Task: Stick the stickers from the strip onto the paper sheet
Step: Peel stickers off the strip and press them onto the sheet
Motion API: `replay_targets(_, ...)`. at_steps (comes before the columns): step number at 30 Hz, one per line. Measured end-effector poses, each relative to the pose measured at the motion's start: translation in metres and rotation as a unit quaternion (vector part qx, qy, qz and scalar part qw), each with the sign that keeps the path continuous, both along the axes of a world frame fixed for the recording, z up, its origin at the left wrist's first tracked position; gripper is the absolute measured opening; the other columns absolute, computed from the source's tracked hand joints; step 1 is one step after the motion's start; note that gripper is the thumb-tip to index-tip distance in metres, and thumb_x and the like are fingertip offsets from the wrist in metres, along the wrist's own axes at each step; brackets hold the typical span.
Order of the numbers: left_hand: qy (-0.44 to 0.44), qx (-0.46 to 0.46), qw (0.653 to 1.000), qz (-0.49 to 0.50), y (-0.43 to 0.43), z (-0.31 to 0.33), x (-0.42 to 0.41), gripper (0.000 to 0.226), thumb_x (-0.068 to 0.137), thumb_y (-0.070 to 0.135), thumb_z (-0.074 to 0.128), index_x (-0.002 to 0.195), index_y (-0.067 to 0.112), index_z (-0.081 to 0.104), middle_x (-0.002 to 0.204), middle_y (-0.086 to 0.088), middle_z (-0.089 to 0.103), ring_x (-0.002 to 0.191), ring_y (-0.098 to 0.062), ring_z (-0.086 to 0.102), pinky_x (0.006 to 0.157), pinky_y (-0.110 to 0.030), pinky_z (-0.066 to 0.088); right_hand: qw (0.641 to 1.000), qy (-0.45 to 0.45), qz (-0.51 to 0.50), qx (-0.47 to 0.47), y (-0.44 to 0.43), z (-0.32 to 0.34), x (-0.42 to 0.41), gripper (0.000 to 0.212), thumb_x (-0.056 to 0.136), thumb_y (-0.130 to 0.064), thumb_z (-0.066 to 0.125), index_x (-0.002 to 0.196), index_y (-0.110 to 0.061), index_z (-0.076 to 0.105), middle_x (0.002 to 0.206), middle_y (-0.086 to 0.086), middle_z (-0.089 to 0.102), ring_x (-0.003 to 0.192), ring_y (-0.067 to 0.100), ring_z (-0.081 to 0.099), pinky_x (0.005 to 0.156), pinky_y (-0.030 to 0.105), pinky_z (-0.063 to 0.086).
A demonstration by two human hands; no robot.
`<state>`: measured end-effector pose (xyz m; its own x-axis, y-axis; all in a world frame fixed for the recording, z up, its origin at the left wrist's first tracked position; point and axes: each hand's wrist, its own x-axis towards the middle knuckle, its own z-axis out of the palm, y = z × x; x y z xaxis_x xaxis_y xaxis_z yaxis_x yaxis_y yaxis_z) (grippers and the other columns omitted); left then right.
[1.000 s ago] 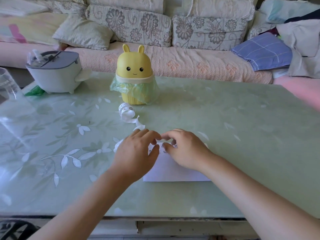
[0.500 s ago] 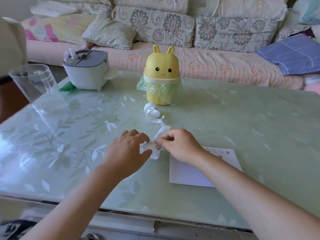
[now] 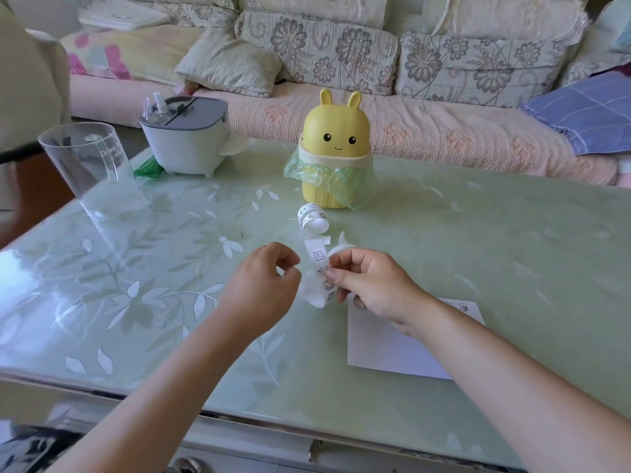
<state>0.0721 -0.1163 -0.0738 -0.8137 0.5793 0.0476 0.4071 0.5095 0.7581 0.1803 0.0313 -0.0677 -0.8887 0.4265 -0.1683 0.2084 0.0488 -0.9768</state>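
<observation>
- Sticker strip (image 3: 319, 257) runs from its coiled end (image 3: 312, 219), just in front of the yellow rabbit bin (image 3: 336, 148), down to your hands.
- Your right hand (image 3: 372, 285) pinches the strip's edge between thumb and fingers (image 3: 343, 261).
- Your left hand (image 3: 263, 285) sits just beside the strip's lower end, fingers curled, forefinger meeting thumb. I cannot tell whether they hold anything.
- Your paper sheet (image 3: 386, 349) lies flat on the surface (image 3: 478, 233) under your right wrist, with small stickers (image 3: 462, 306) along its far edge.

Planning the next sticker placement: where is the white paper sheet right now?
In the head view the white paper sheet lies flat on the green glass table, right of centre, partly hidden by the right hand that pinches the white sticker strip.
</observation>
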Motion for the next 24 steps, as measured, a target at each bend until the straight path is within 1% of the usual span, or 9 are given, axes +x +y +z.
replay_targets(3, -0.124, 0.082, 0.989, -0.011, 0.002, 0.009, 0.006, 0.019, 0.091, 0.022, 0.052, 0.089, 0.031, 0.068, 0.085, 0.005, 0.066, 0.074, -0.014, 0.058, 0.069, -0.031, 0.045, 1.0, 0.004, 0.012, -0.001, -0.001, 0.002, 0.001, 0.005, 0.093, -0.001, 0.066, 0.095, -0.006, 0.067, 0.074, -0.001, 0.067, 0.056, 0.015, 0.056, 0.046, 0.011, 0.039)
replay_targets(6, -0.144, 0.122, 0.982, -0.02, 0.003, 0.01, 0.01, 0.011, 0.09, 0.027, 0.062, 0.082, 0.024, 0.068, 0.066, 0.006, 0.057, 0.059, -0.008, 0.047, 0.057, -0.025, 0.038, 1.0, -0.014, 0.011, 0.01, -0.003, 0.004, 0.002, 0.004, 0.091, -0.006, 0.071, 0.094, -0.008, 0.069, 0.071, -0.004, 0.068, 0.056, 0.015, 0.058, 0.045, 0.011, 0.039)
replay_targets(8, -0.145, 0.146, 0.978, -0.014, 0.005, 0.009, 0.011, 0.012, 0.09, 0.025, 0.066, 0.081, 0.017, 0.067, 0.068, -0.006, 0.059, 0.061, -0.01, 0.048, 0.061, -0.027, 0.039, 0.999, -0.021, -0.006, 0.035, -0.004, 0.003, 0.001, 0.006, 0.09, -0.01, 0.073, 0.095, -0.01, 0.07, 0.075, -0.004, 0.068, 0.058, 0.015, 0.06, 0.046, 0.011, 0.039)
replay_targets(10, -0.163, 0.16, 0.974, -0.008, 0.006, 0.009, 0.011, 0.012, 0.09, 0.023, 0.068, 0.079, 0.019, 0.07, 0.08, -0.014, 0.065, 0.066, -0.012, 0.051, 0.065, -0.03, 0.041, 0.996, 0.005, -0.039, 0.085, -0.003, 0.001, 0.0, 0.009, 0.091, -0.014, 0.072, 0.098, -0.016, 0.068, 0.081, -0.005, 0.068, 0.059, 0.016, 0.062, 0.051, 0.013, 0.041)
replay_targets(12, -0.17, 0.154, 0.973, -0.008, 0.006, 0.008, 0.011, 0.013, 0.089, 0.024, 0.069, 0.076, 0.023, 0.07, 0.074, -0.008, 0.065, 0.065, -0.01, 0.052, 0.063, -0.026, 0.041, 0.988, 0.049, -0.059, 0.134, -0.001, 0.0, -0.001, 0.011, 0.092, -0.015, 0.07, 0.099, -0.019, 0.064, 0.082, -0.009, 0.067, 0.059, 0.017, 0.064, 0.054, 0.015, 0.042)
replay_targets(14, -0.164, 0.14, 0.976, -0.016, 0.006, 0.008, 0.012, 0.014, 0.088, 0.025, 0.07, 0.075, 0.022, 0.07, 0.067, 0.002, 0.061, 0.06, -0.008, 0.05, 0.054, -0.017, 0.038, 0.981, 0.079, -0.06, 0.168, -0.001, 0.0, 0.0, 0.014, 0.092, -0.013, 0.07, 0.098, -0.023, 0.063, 0.082, -0.008, 0.066, 0.059, 0.019, 0.065, 0.057, 0.019, 0.047)
replay_targets(17, -0.168, 0.135, 0.976, -0.02, 0.007, 0.01, 0.015, 0.015, 0.088, 0.024, 0.069, 0.076, 0.015, 0.069, 0.065, -0.003, 0.058, 0.052, -0.007, 0.043, 0.044, -0.013, 0.031, 0.973, 0.09, -0.055, 0.205, -0.002, 0.0, 0.0, 0.018, 0.089, -0.012, 0.073, 0.091, -0.029, 0.067, 0.083, -0.01, 0.066, 0.056, 0.019, 0.063, 0.06, 0.028, 0.053)
replay_targets(20, -0.186, 0.143, 0.972, -0.021, 0.008, 0.012, 0.015, 0.014, 0.088, 0.022, 0.068, 0.077, 0.014, 0.07, 0.076, -0.014, 0.065, 0.063, -0.011, 0.05, 0.049, -0.015, 0.033, 0.968, 0.095, -0.053, 0.225, -0.001, 0.0, 0.0, 0.014, 0.087, -0.014, 0.076, 0.084, -0.027, 0.073, 0.079, -0.015, 0.069, 0.058, 0.025, 0.062, 0.06, 0.028, 0.05)
replay_targets(24, -0.204, 0.153, 0.967, -0.02, 0.007, 0.015, 0.016, 0.019, 0.091, 0.023, 0.06, 0.081, 0.011, 0.072, 0.077, -0.001, 0.07, 0.064, -0.009, 0.057, 0.054, -0.011, 0.038, 0.962, 0.094, -0.04, 0.254, 0.0, 0.003, 0.004, 0.007, 0.086, -0.019, 0.079, 0.087, -0.026, 0.078, 0.057, -0.025, 0.059, 0.05, 0.011, 0.044, 0.054, 0.018, 0.039)
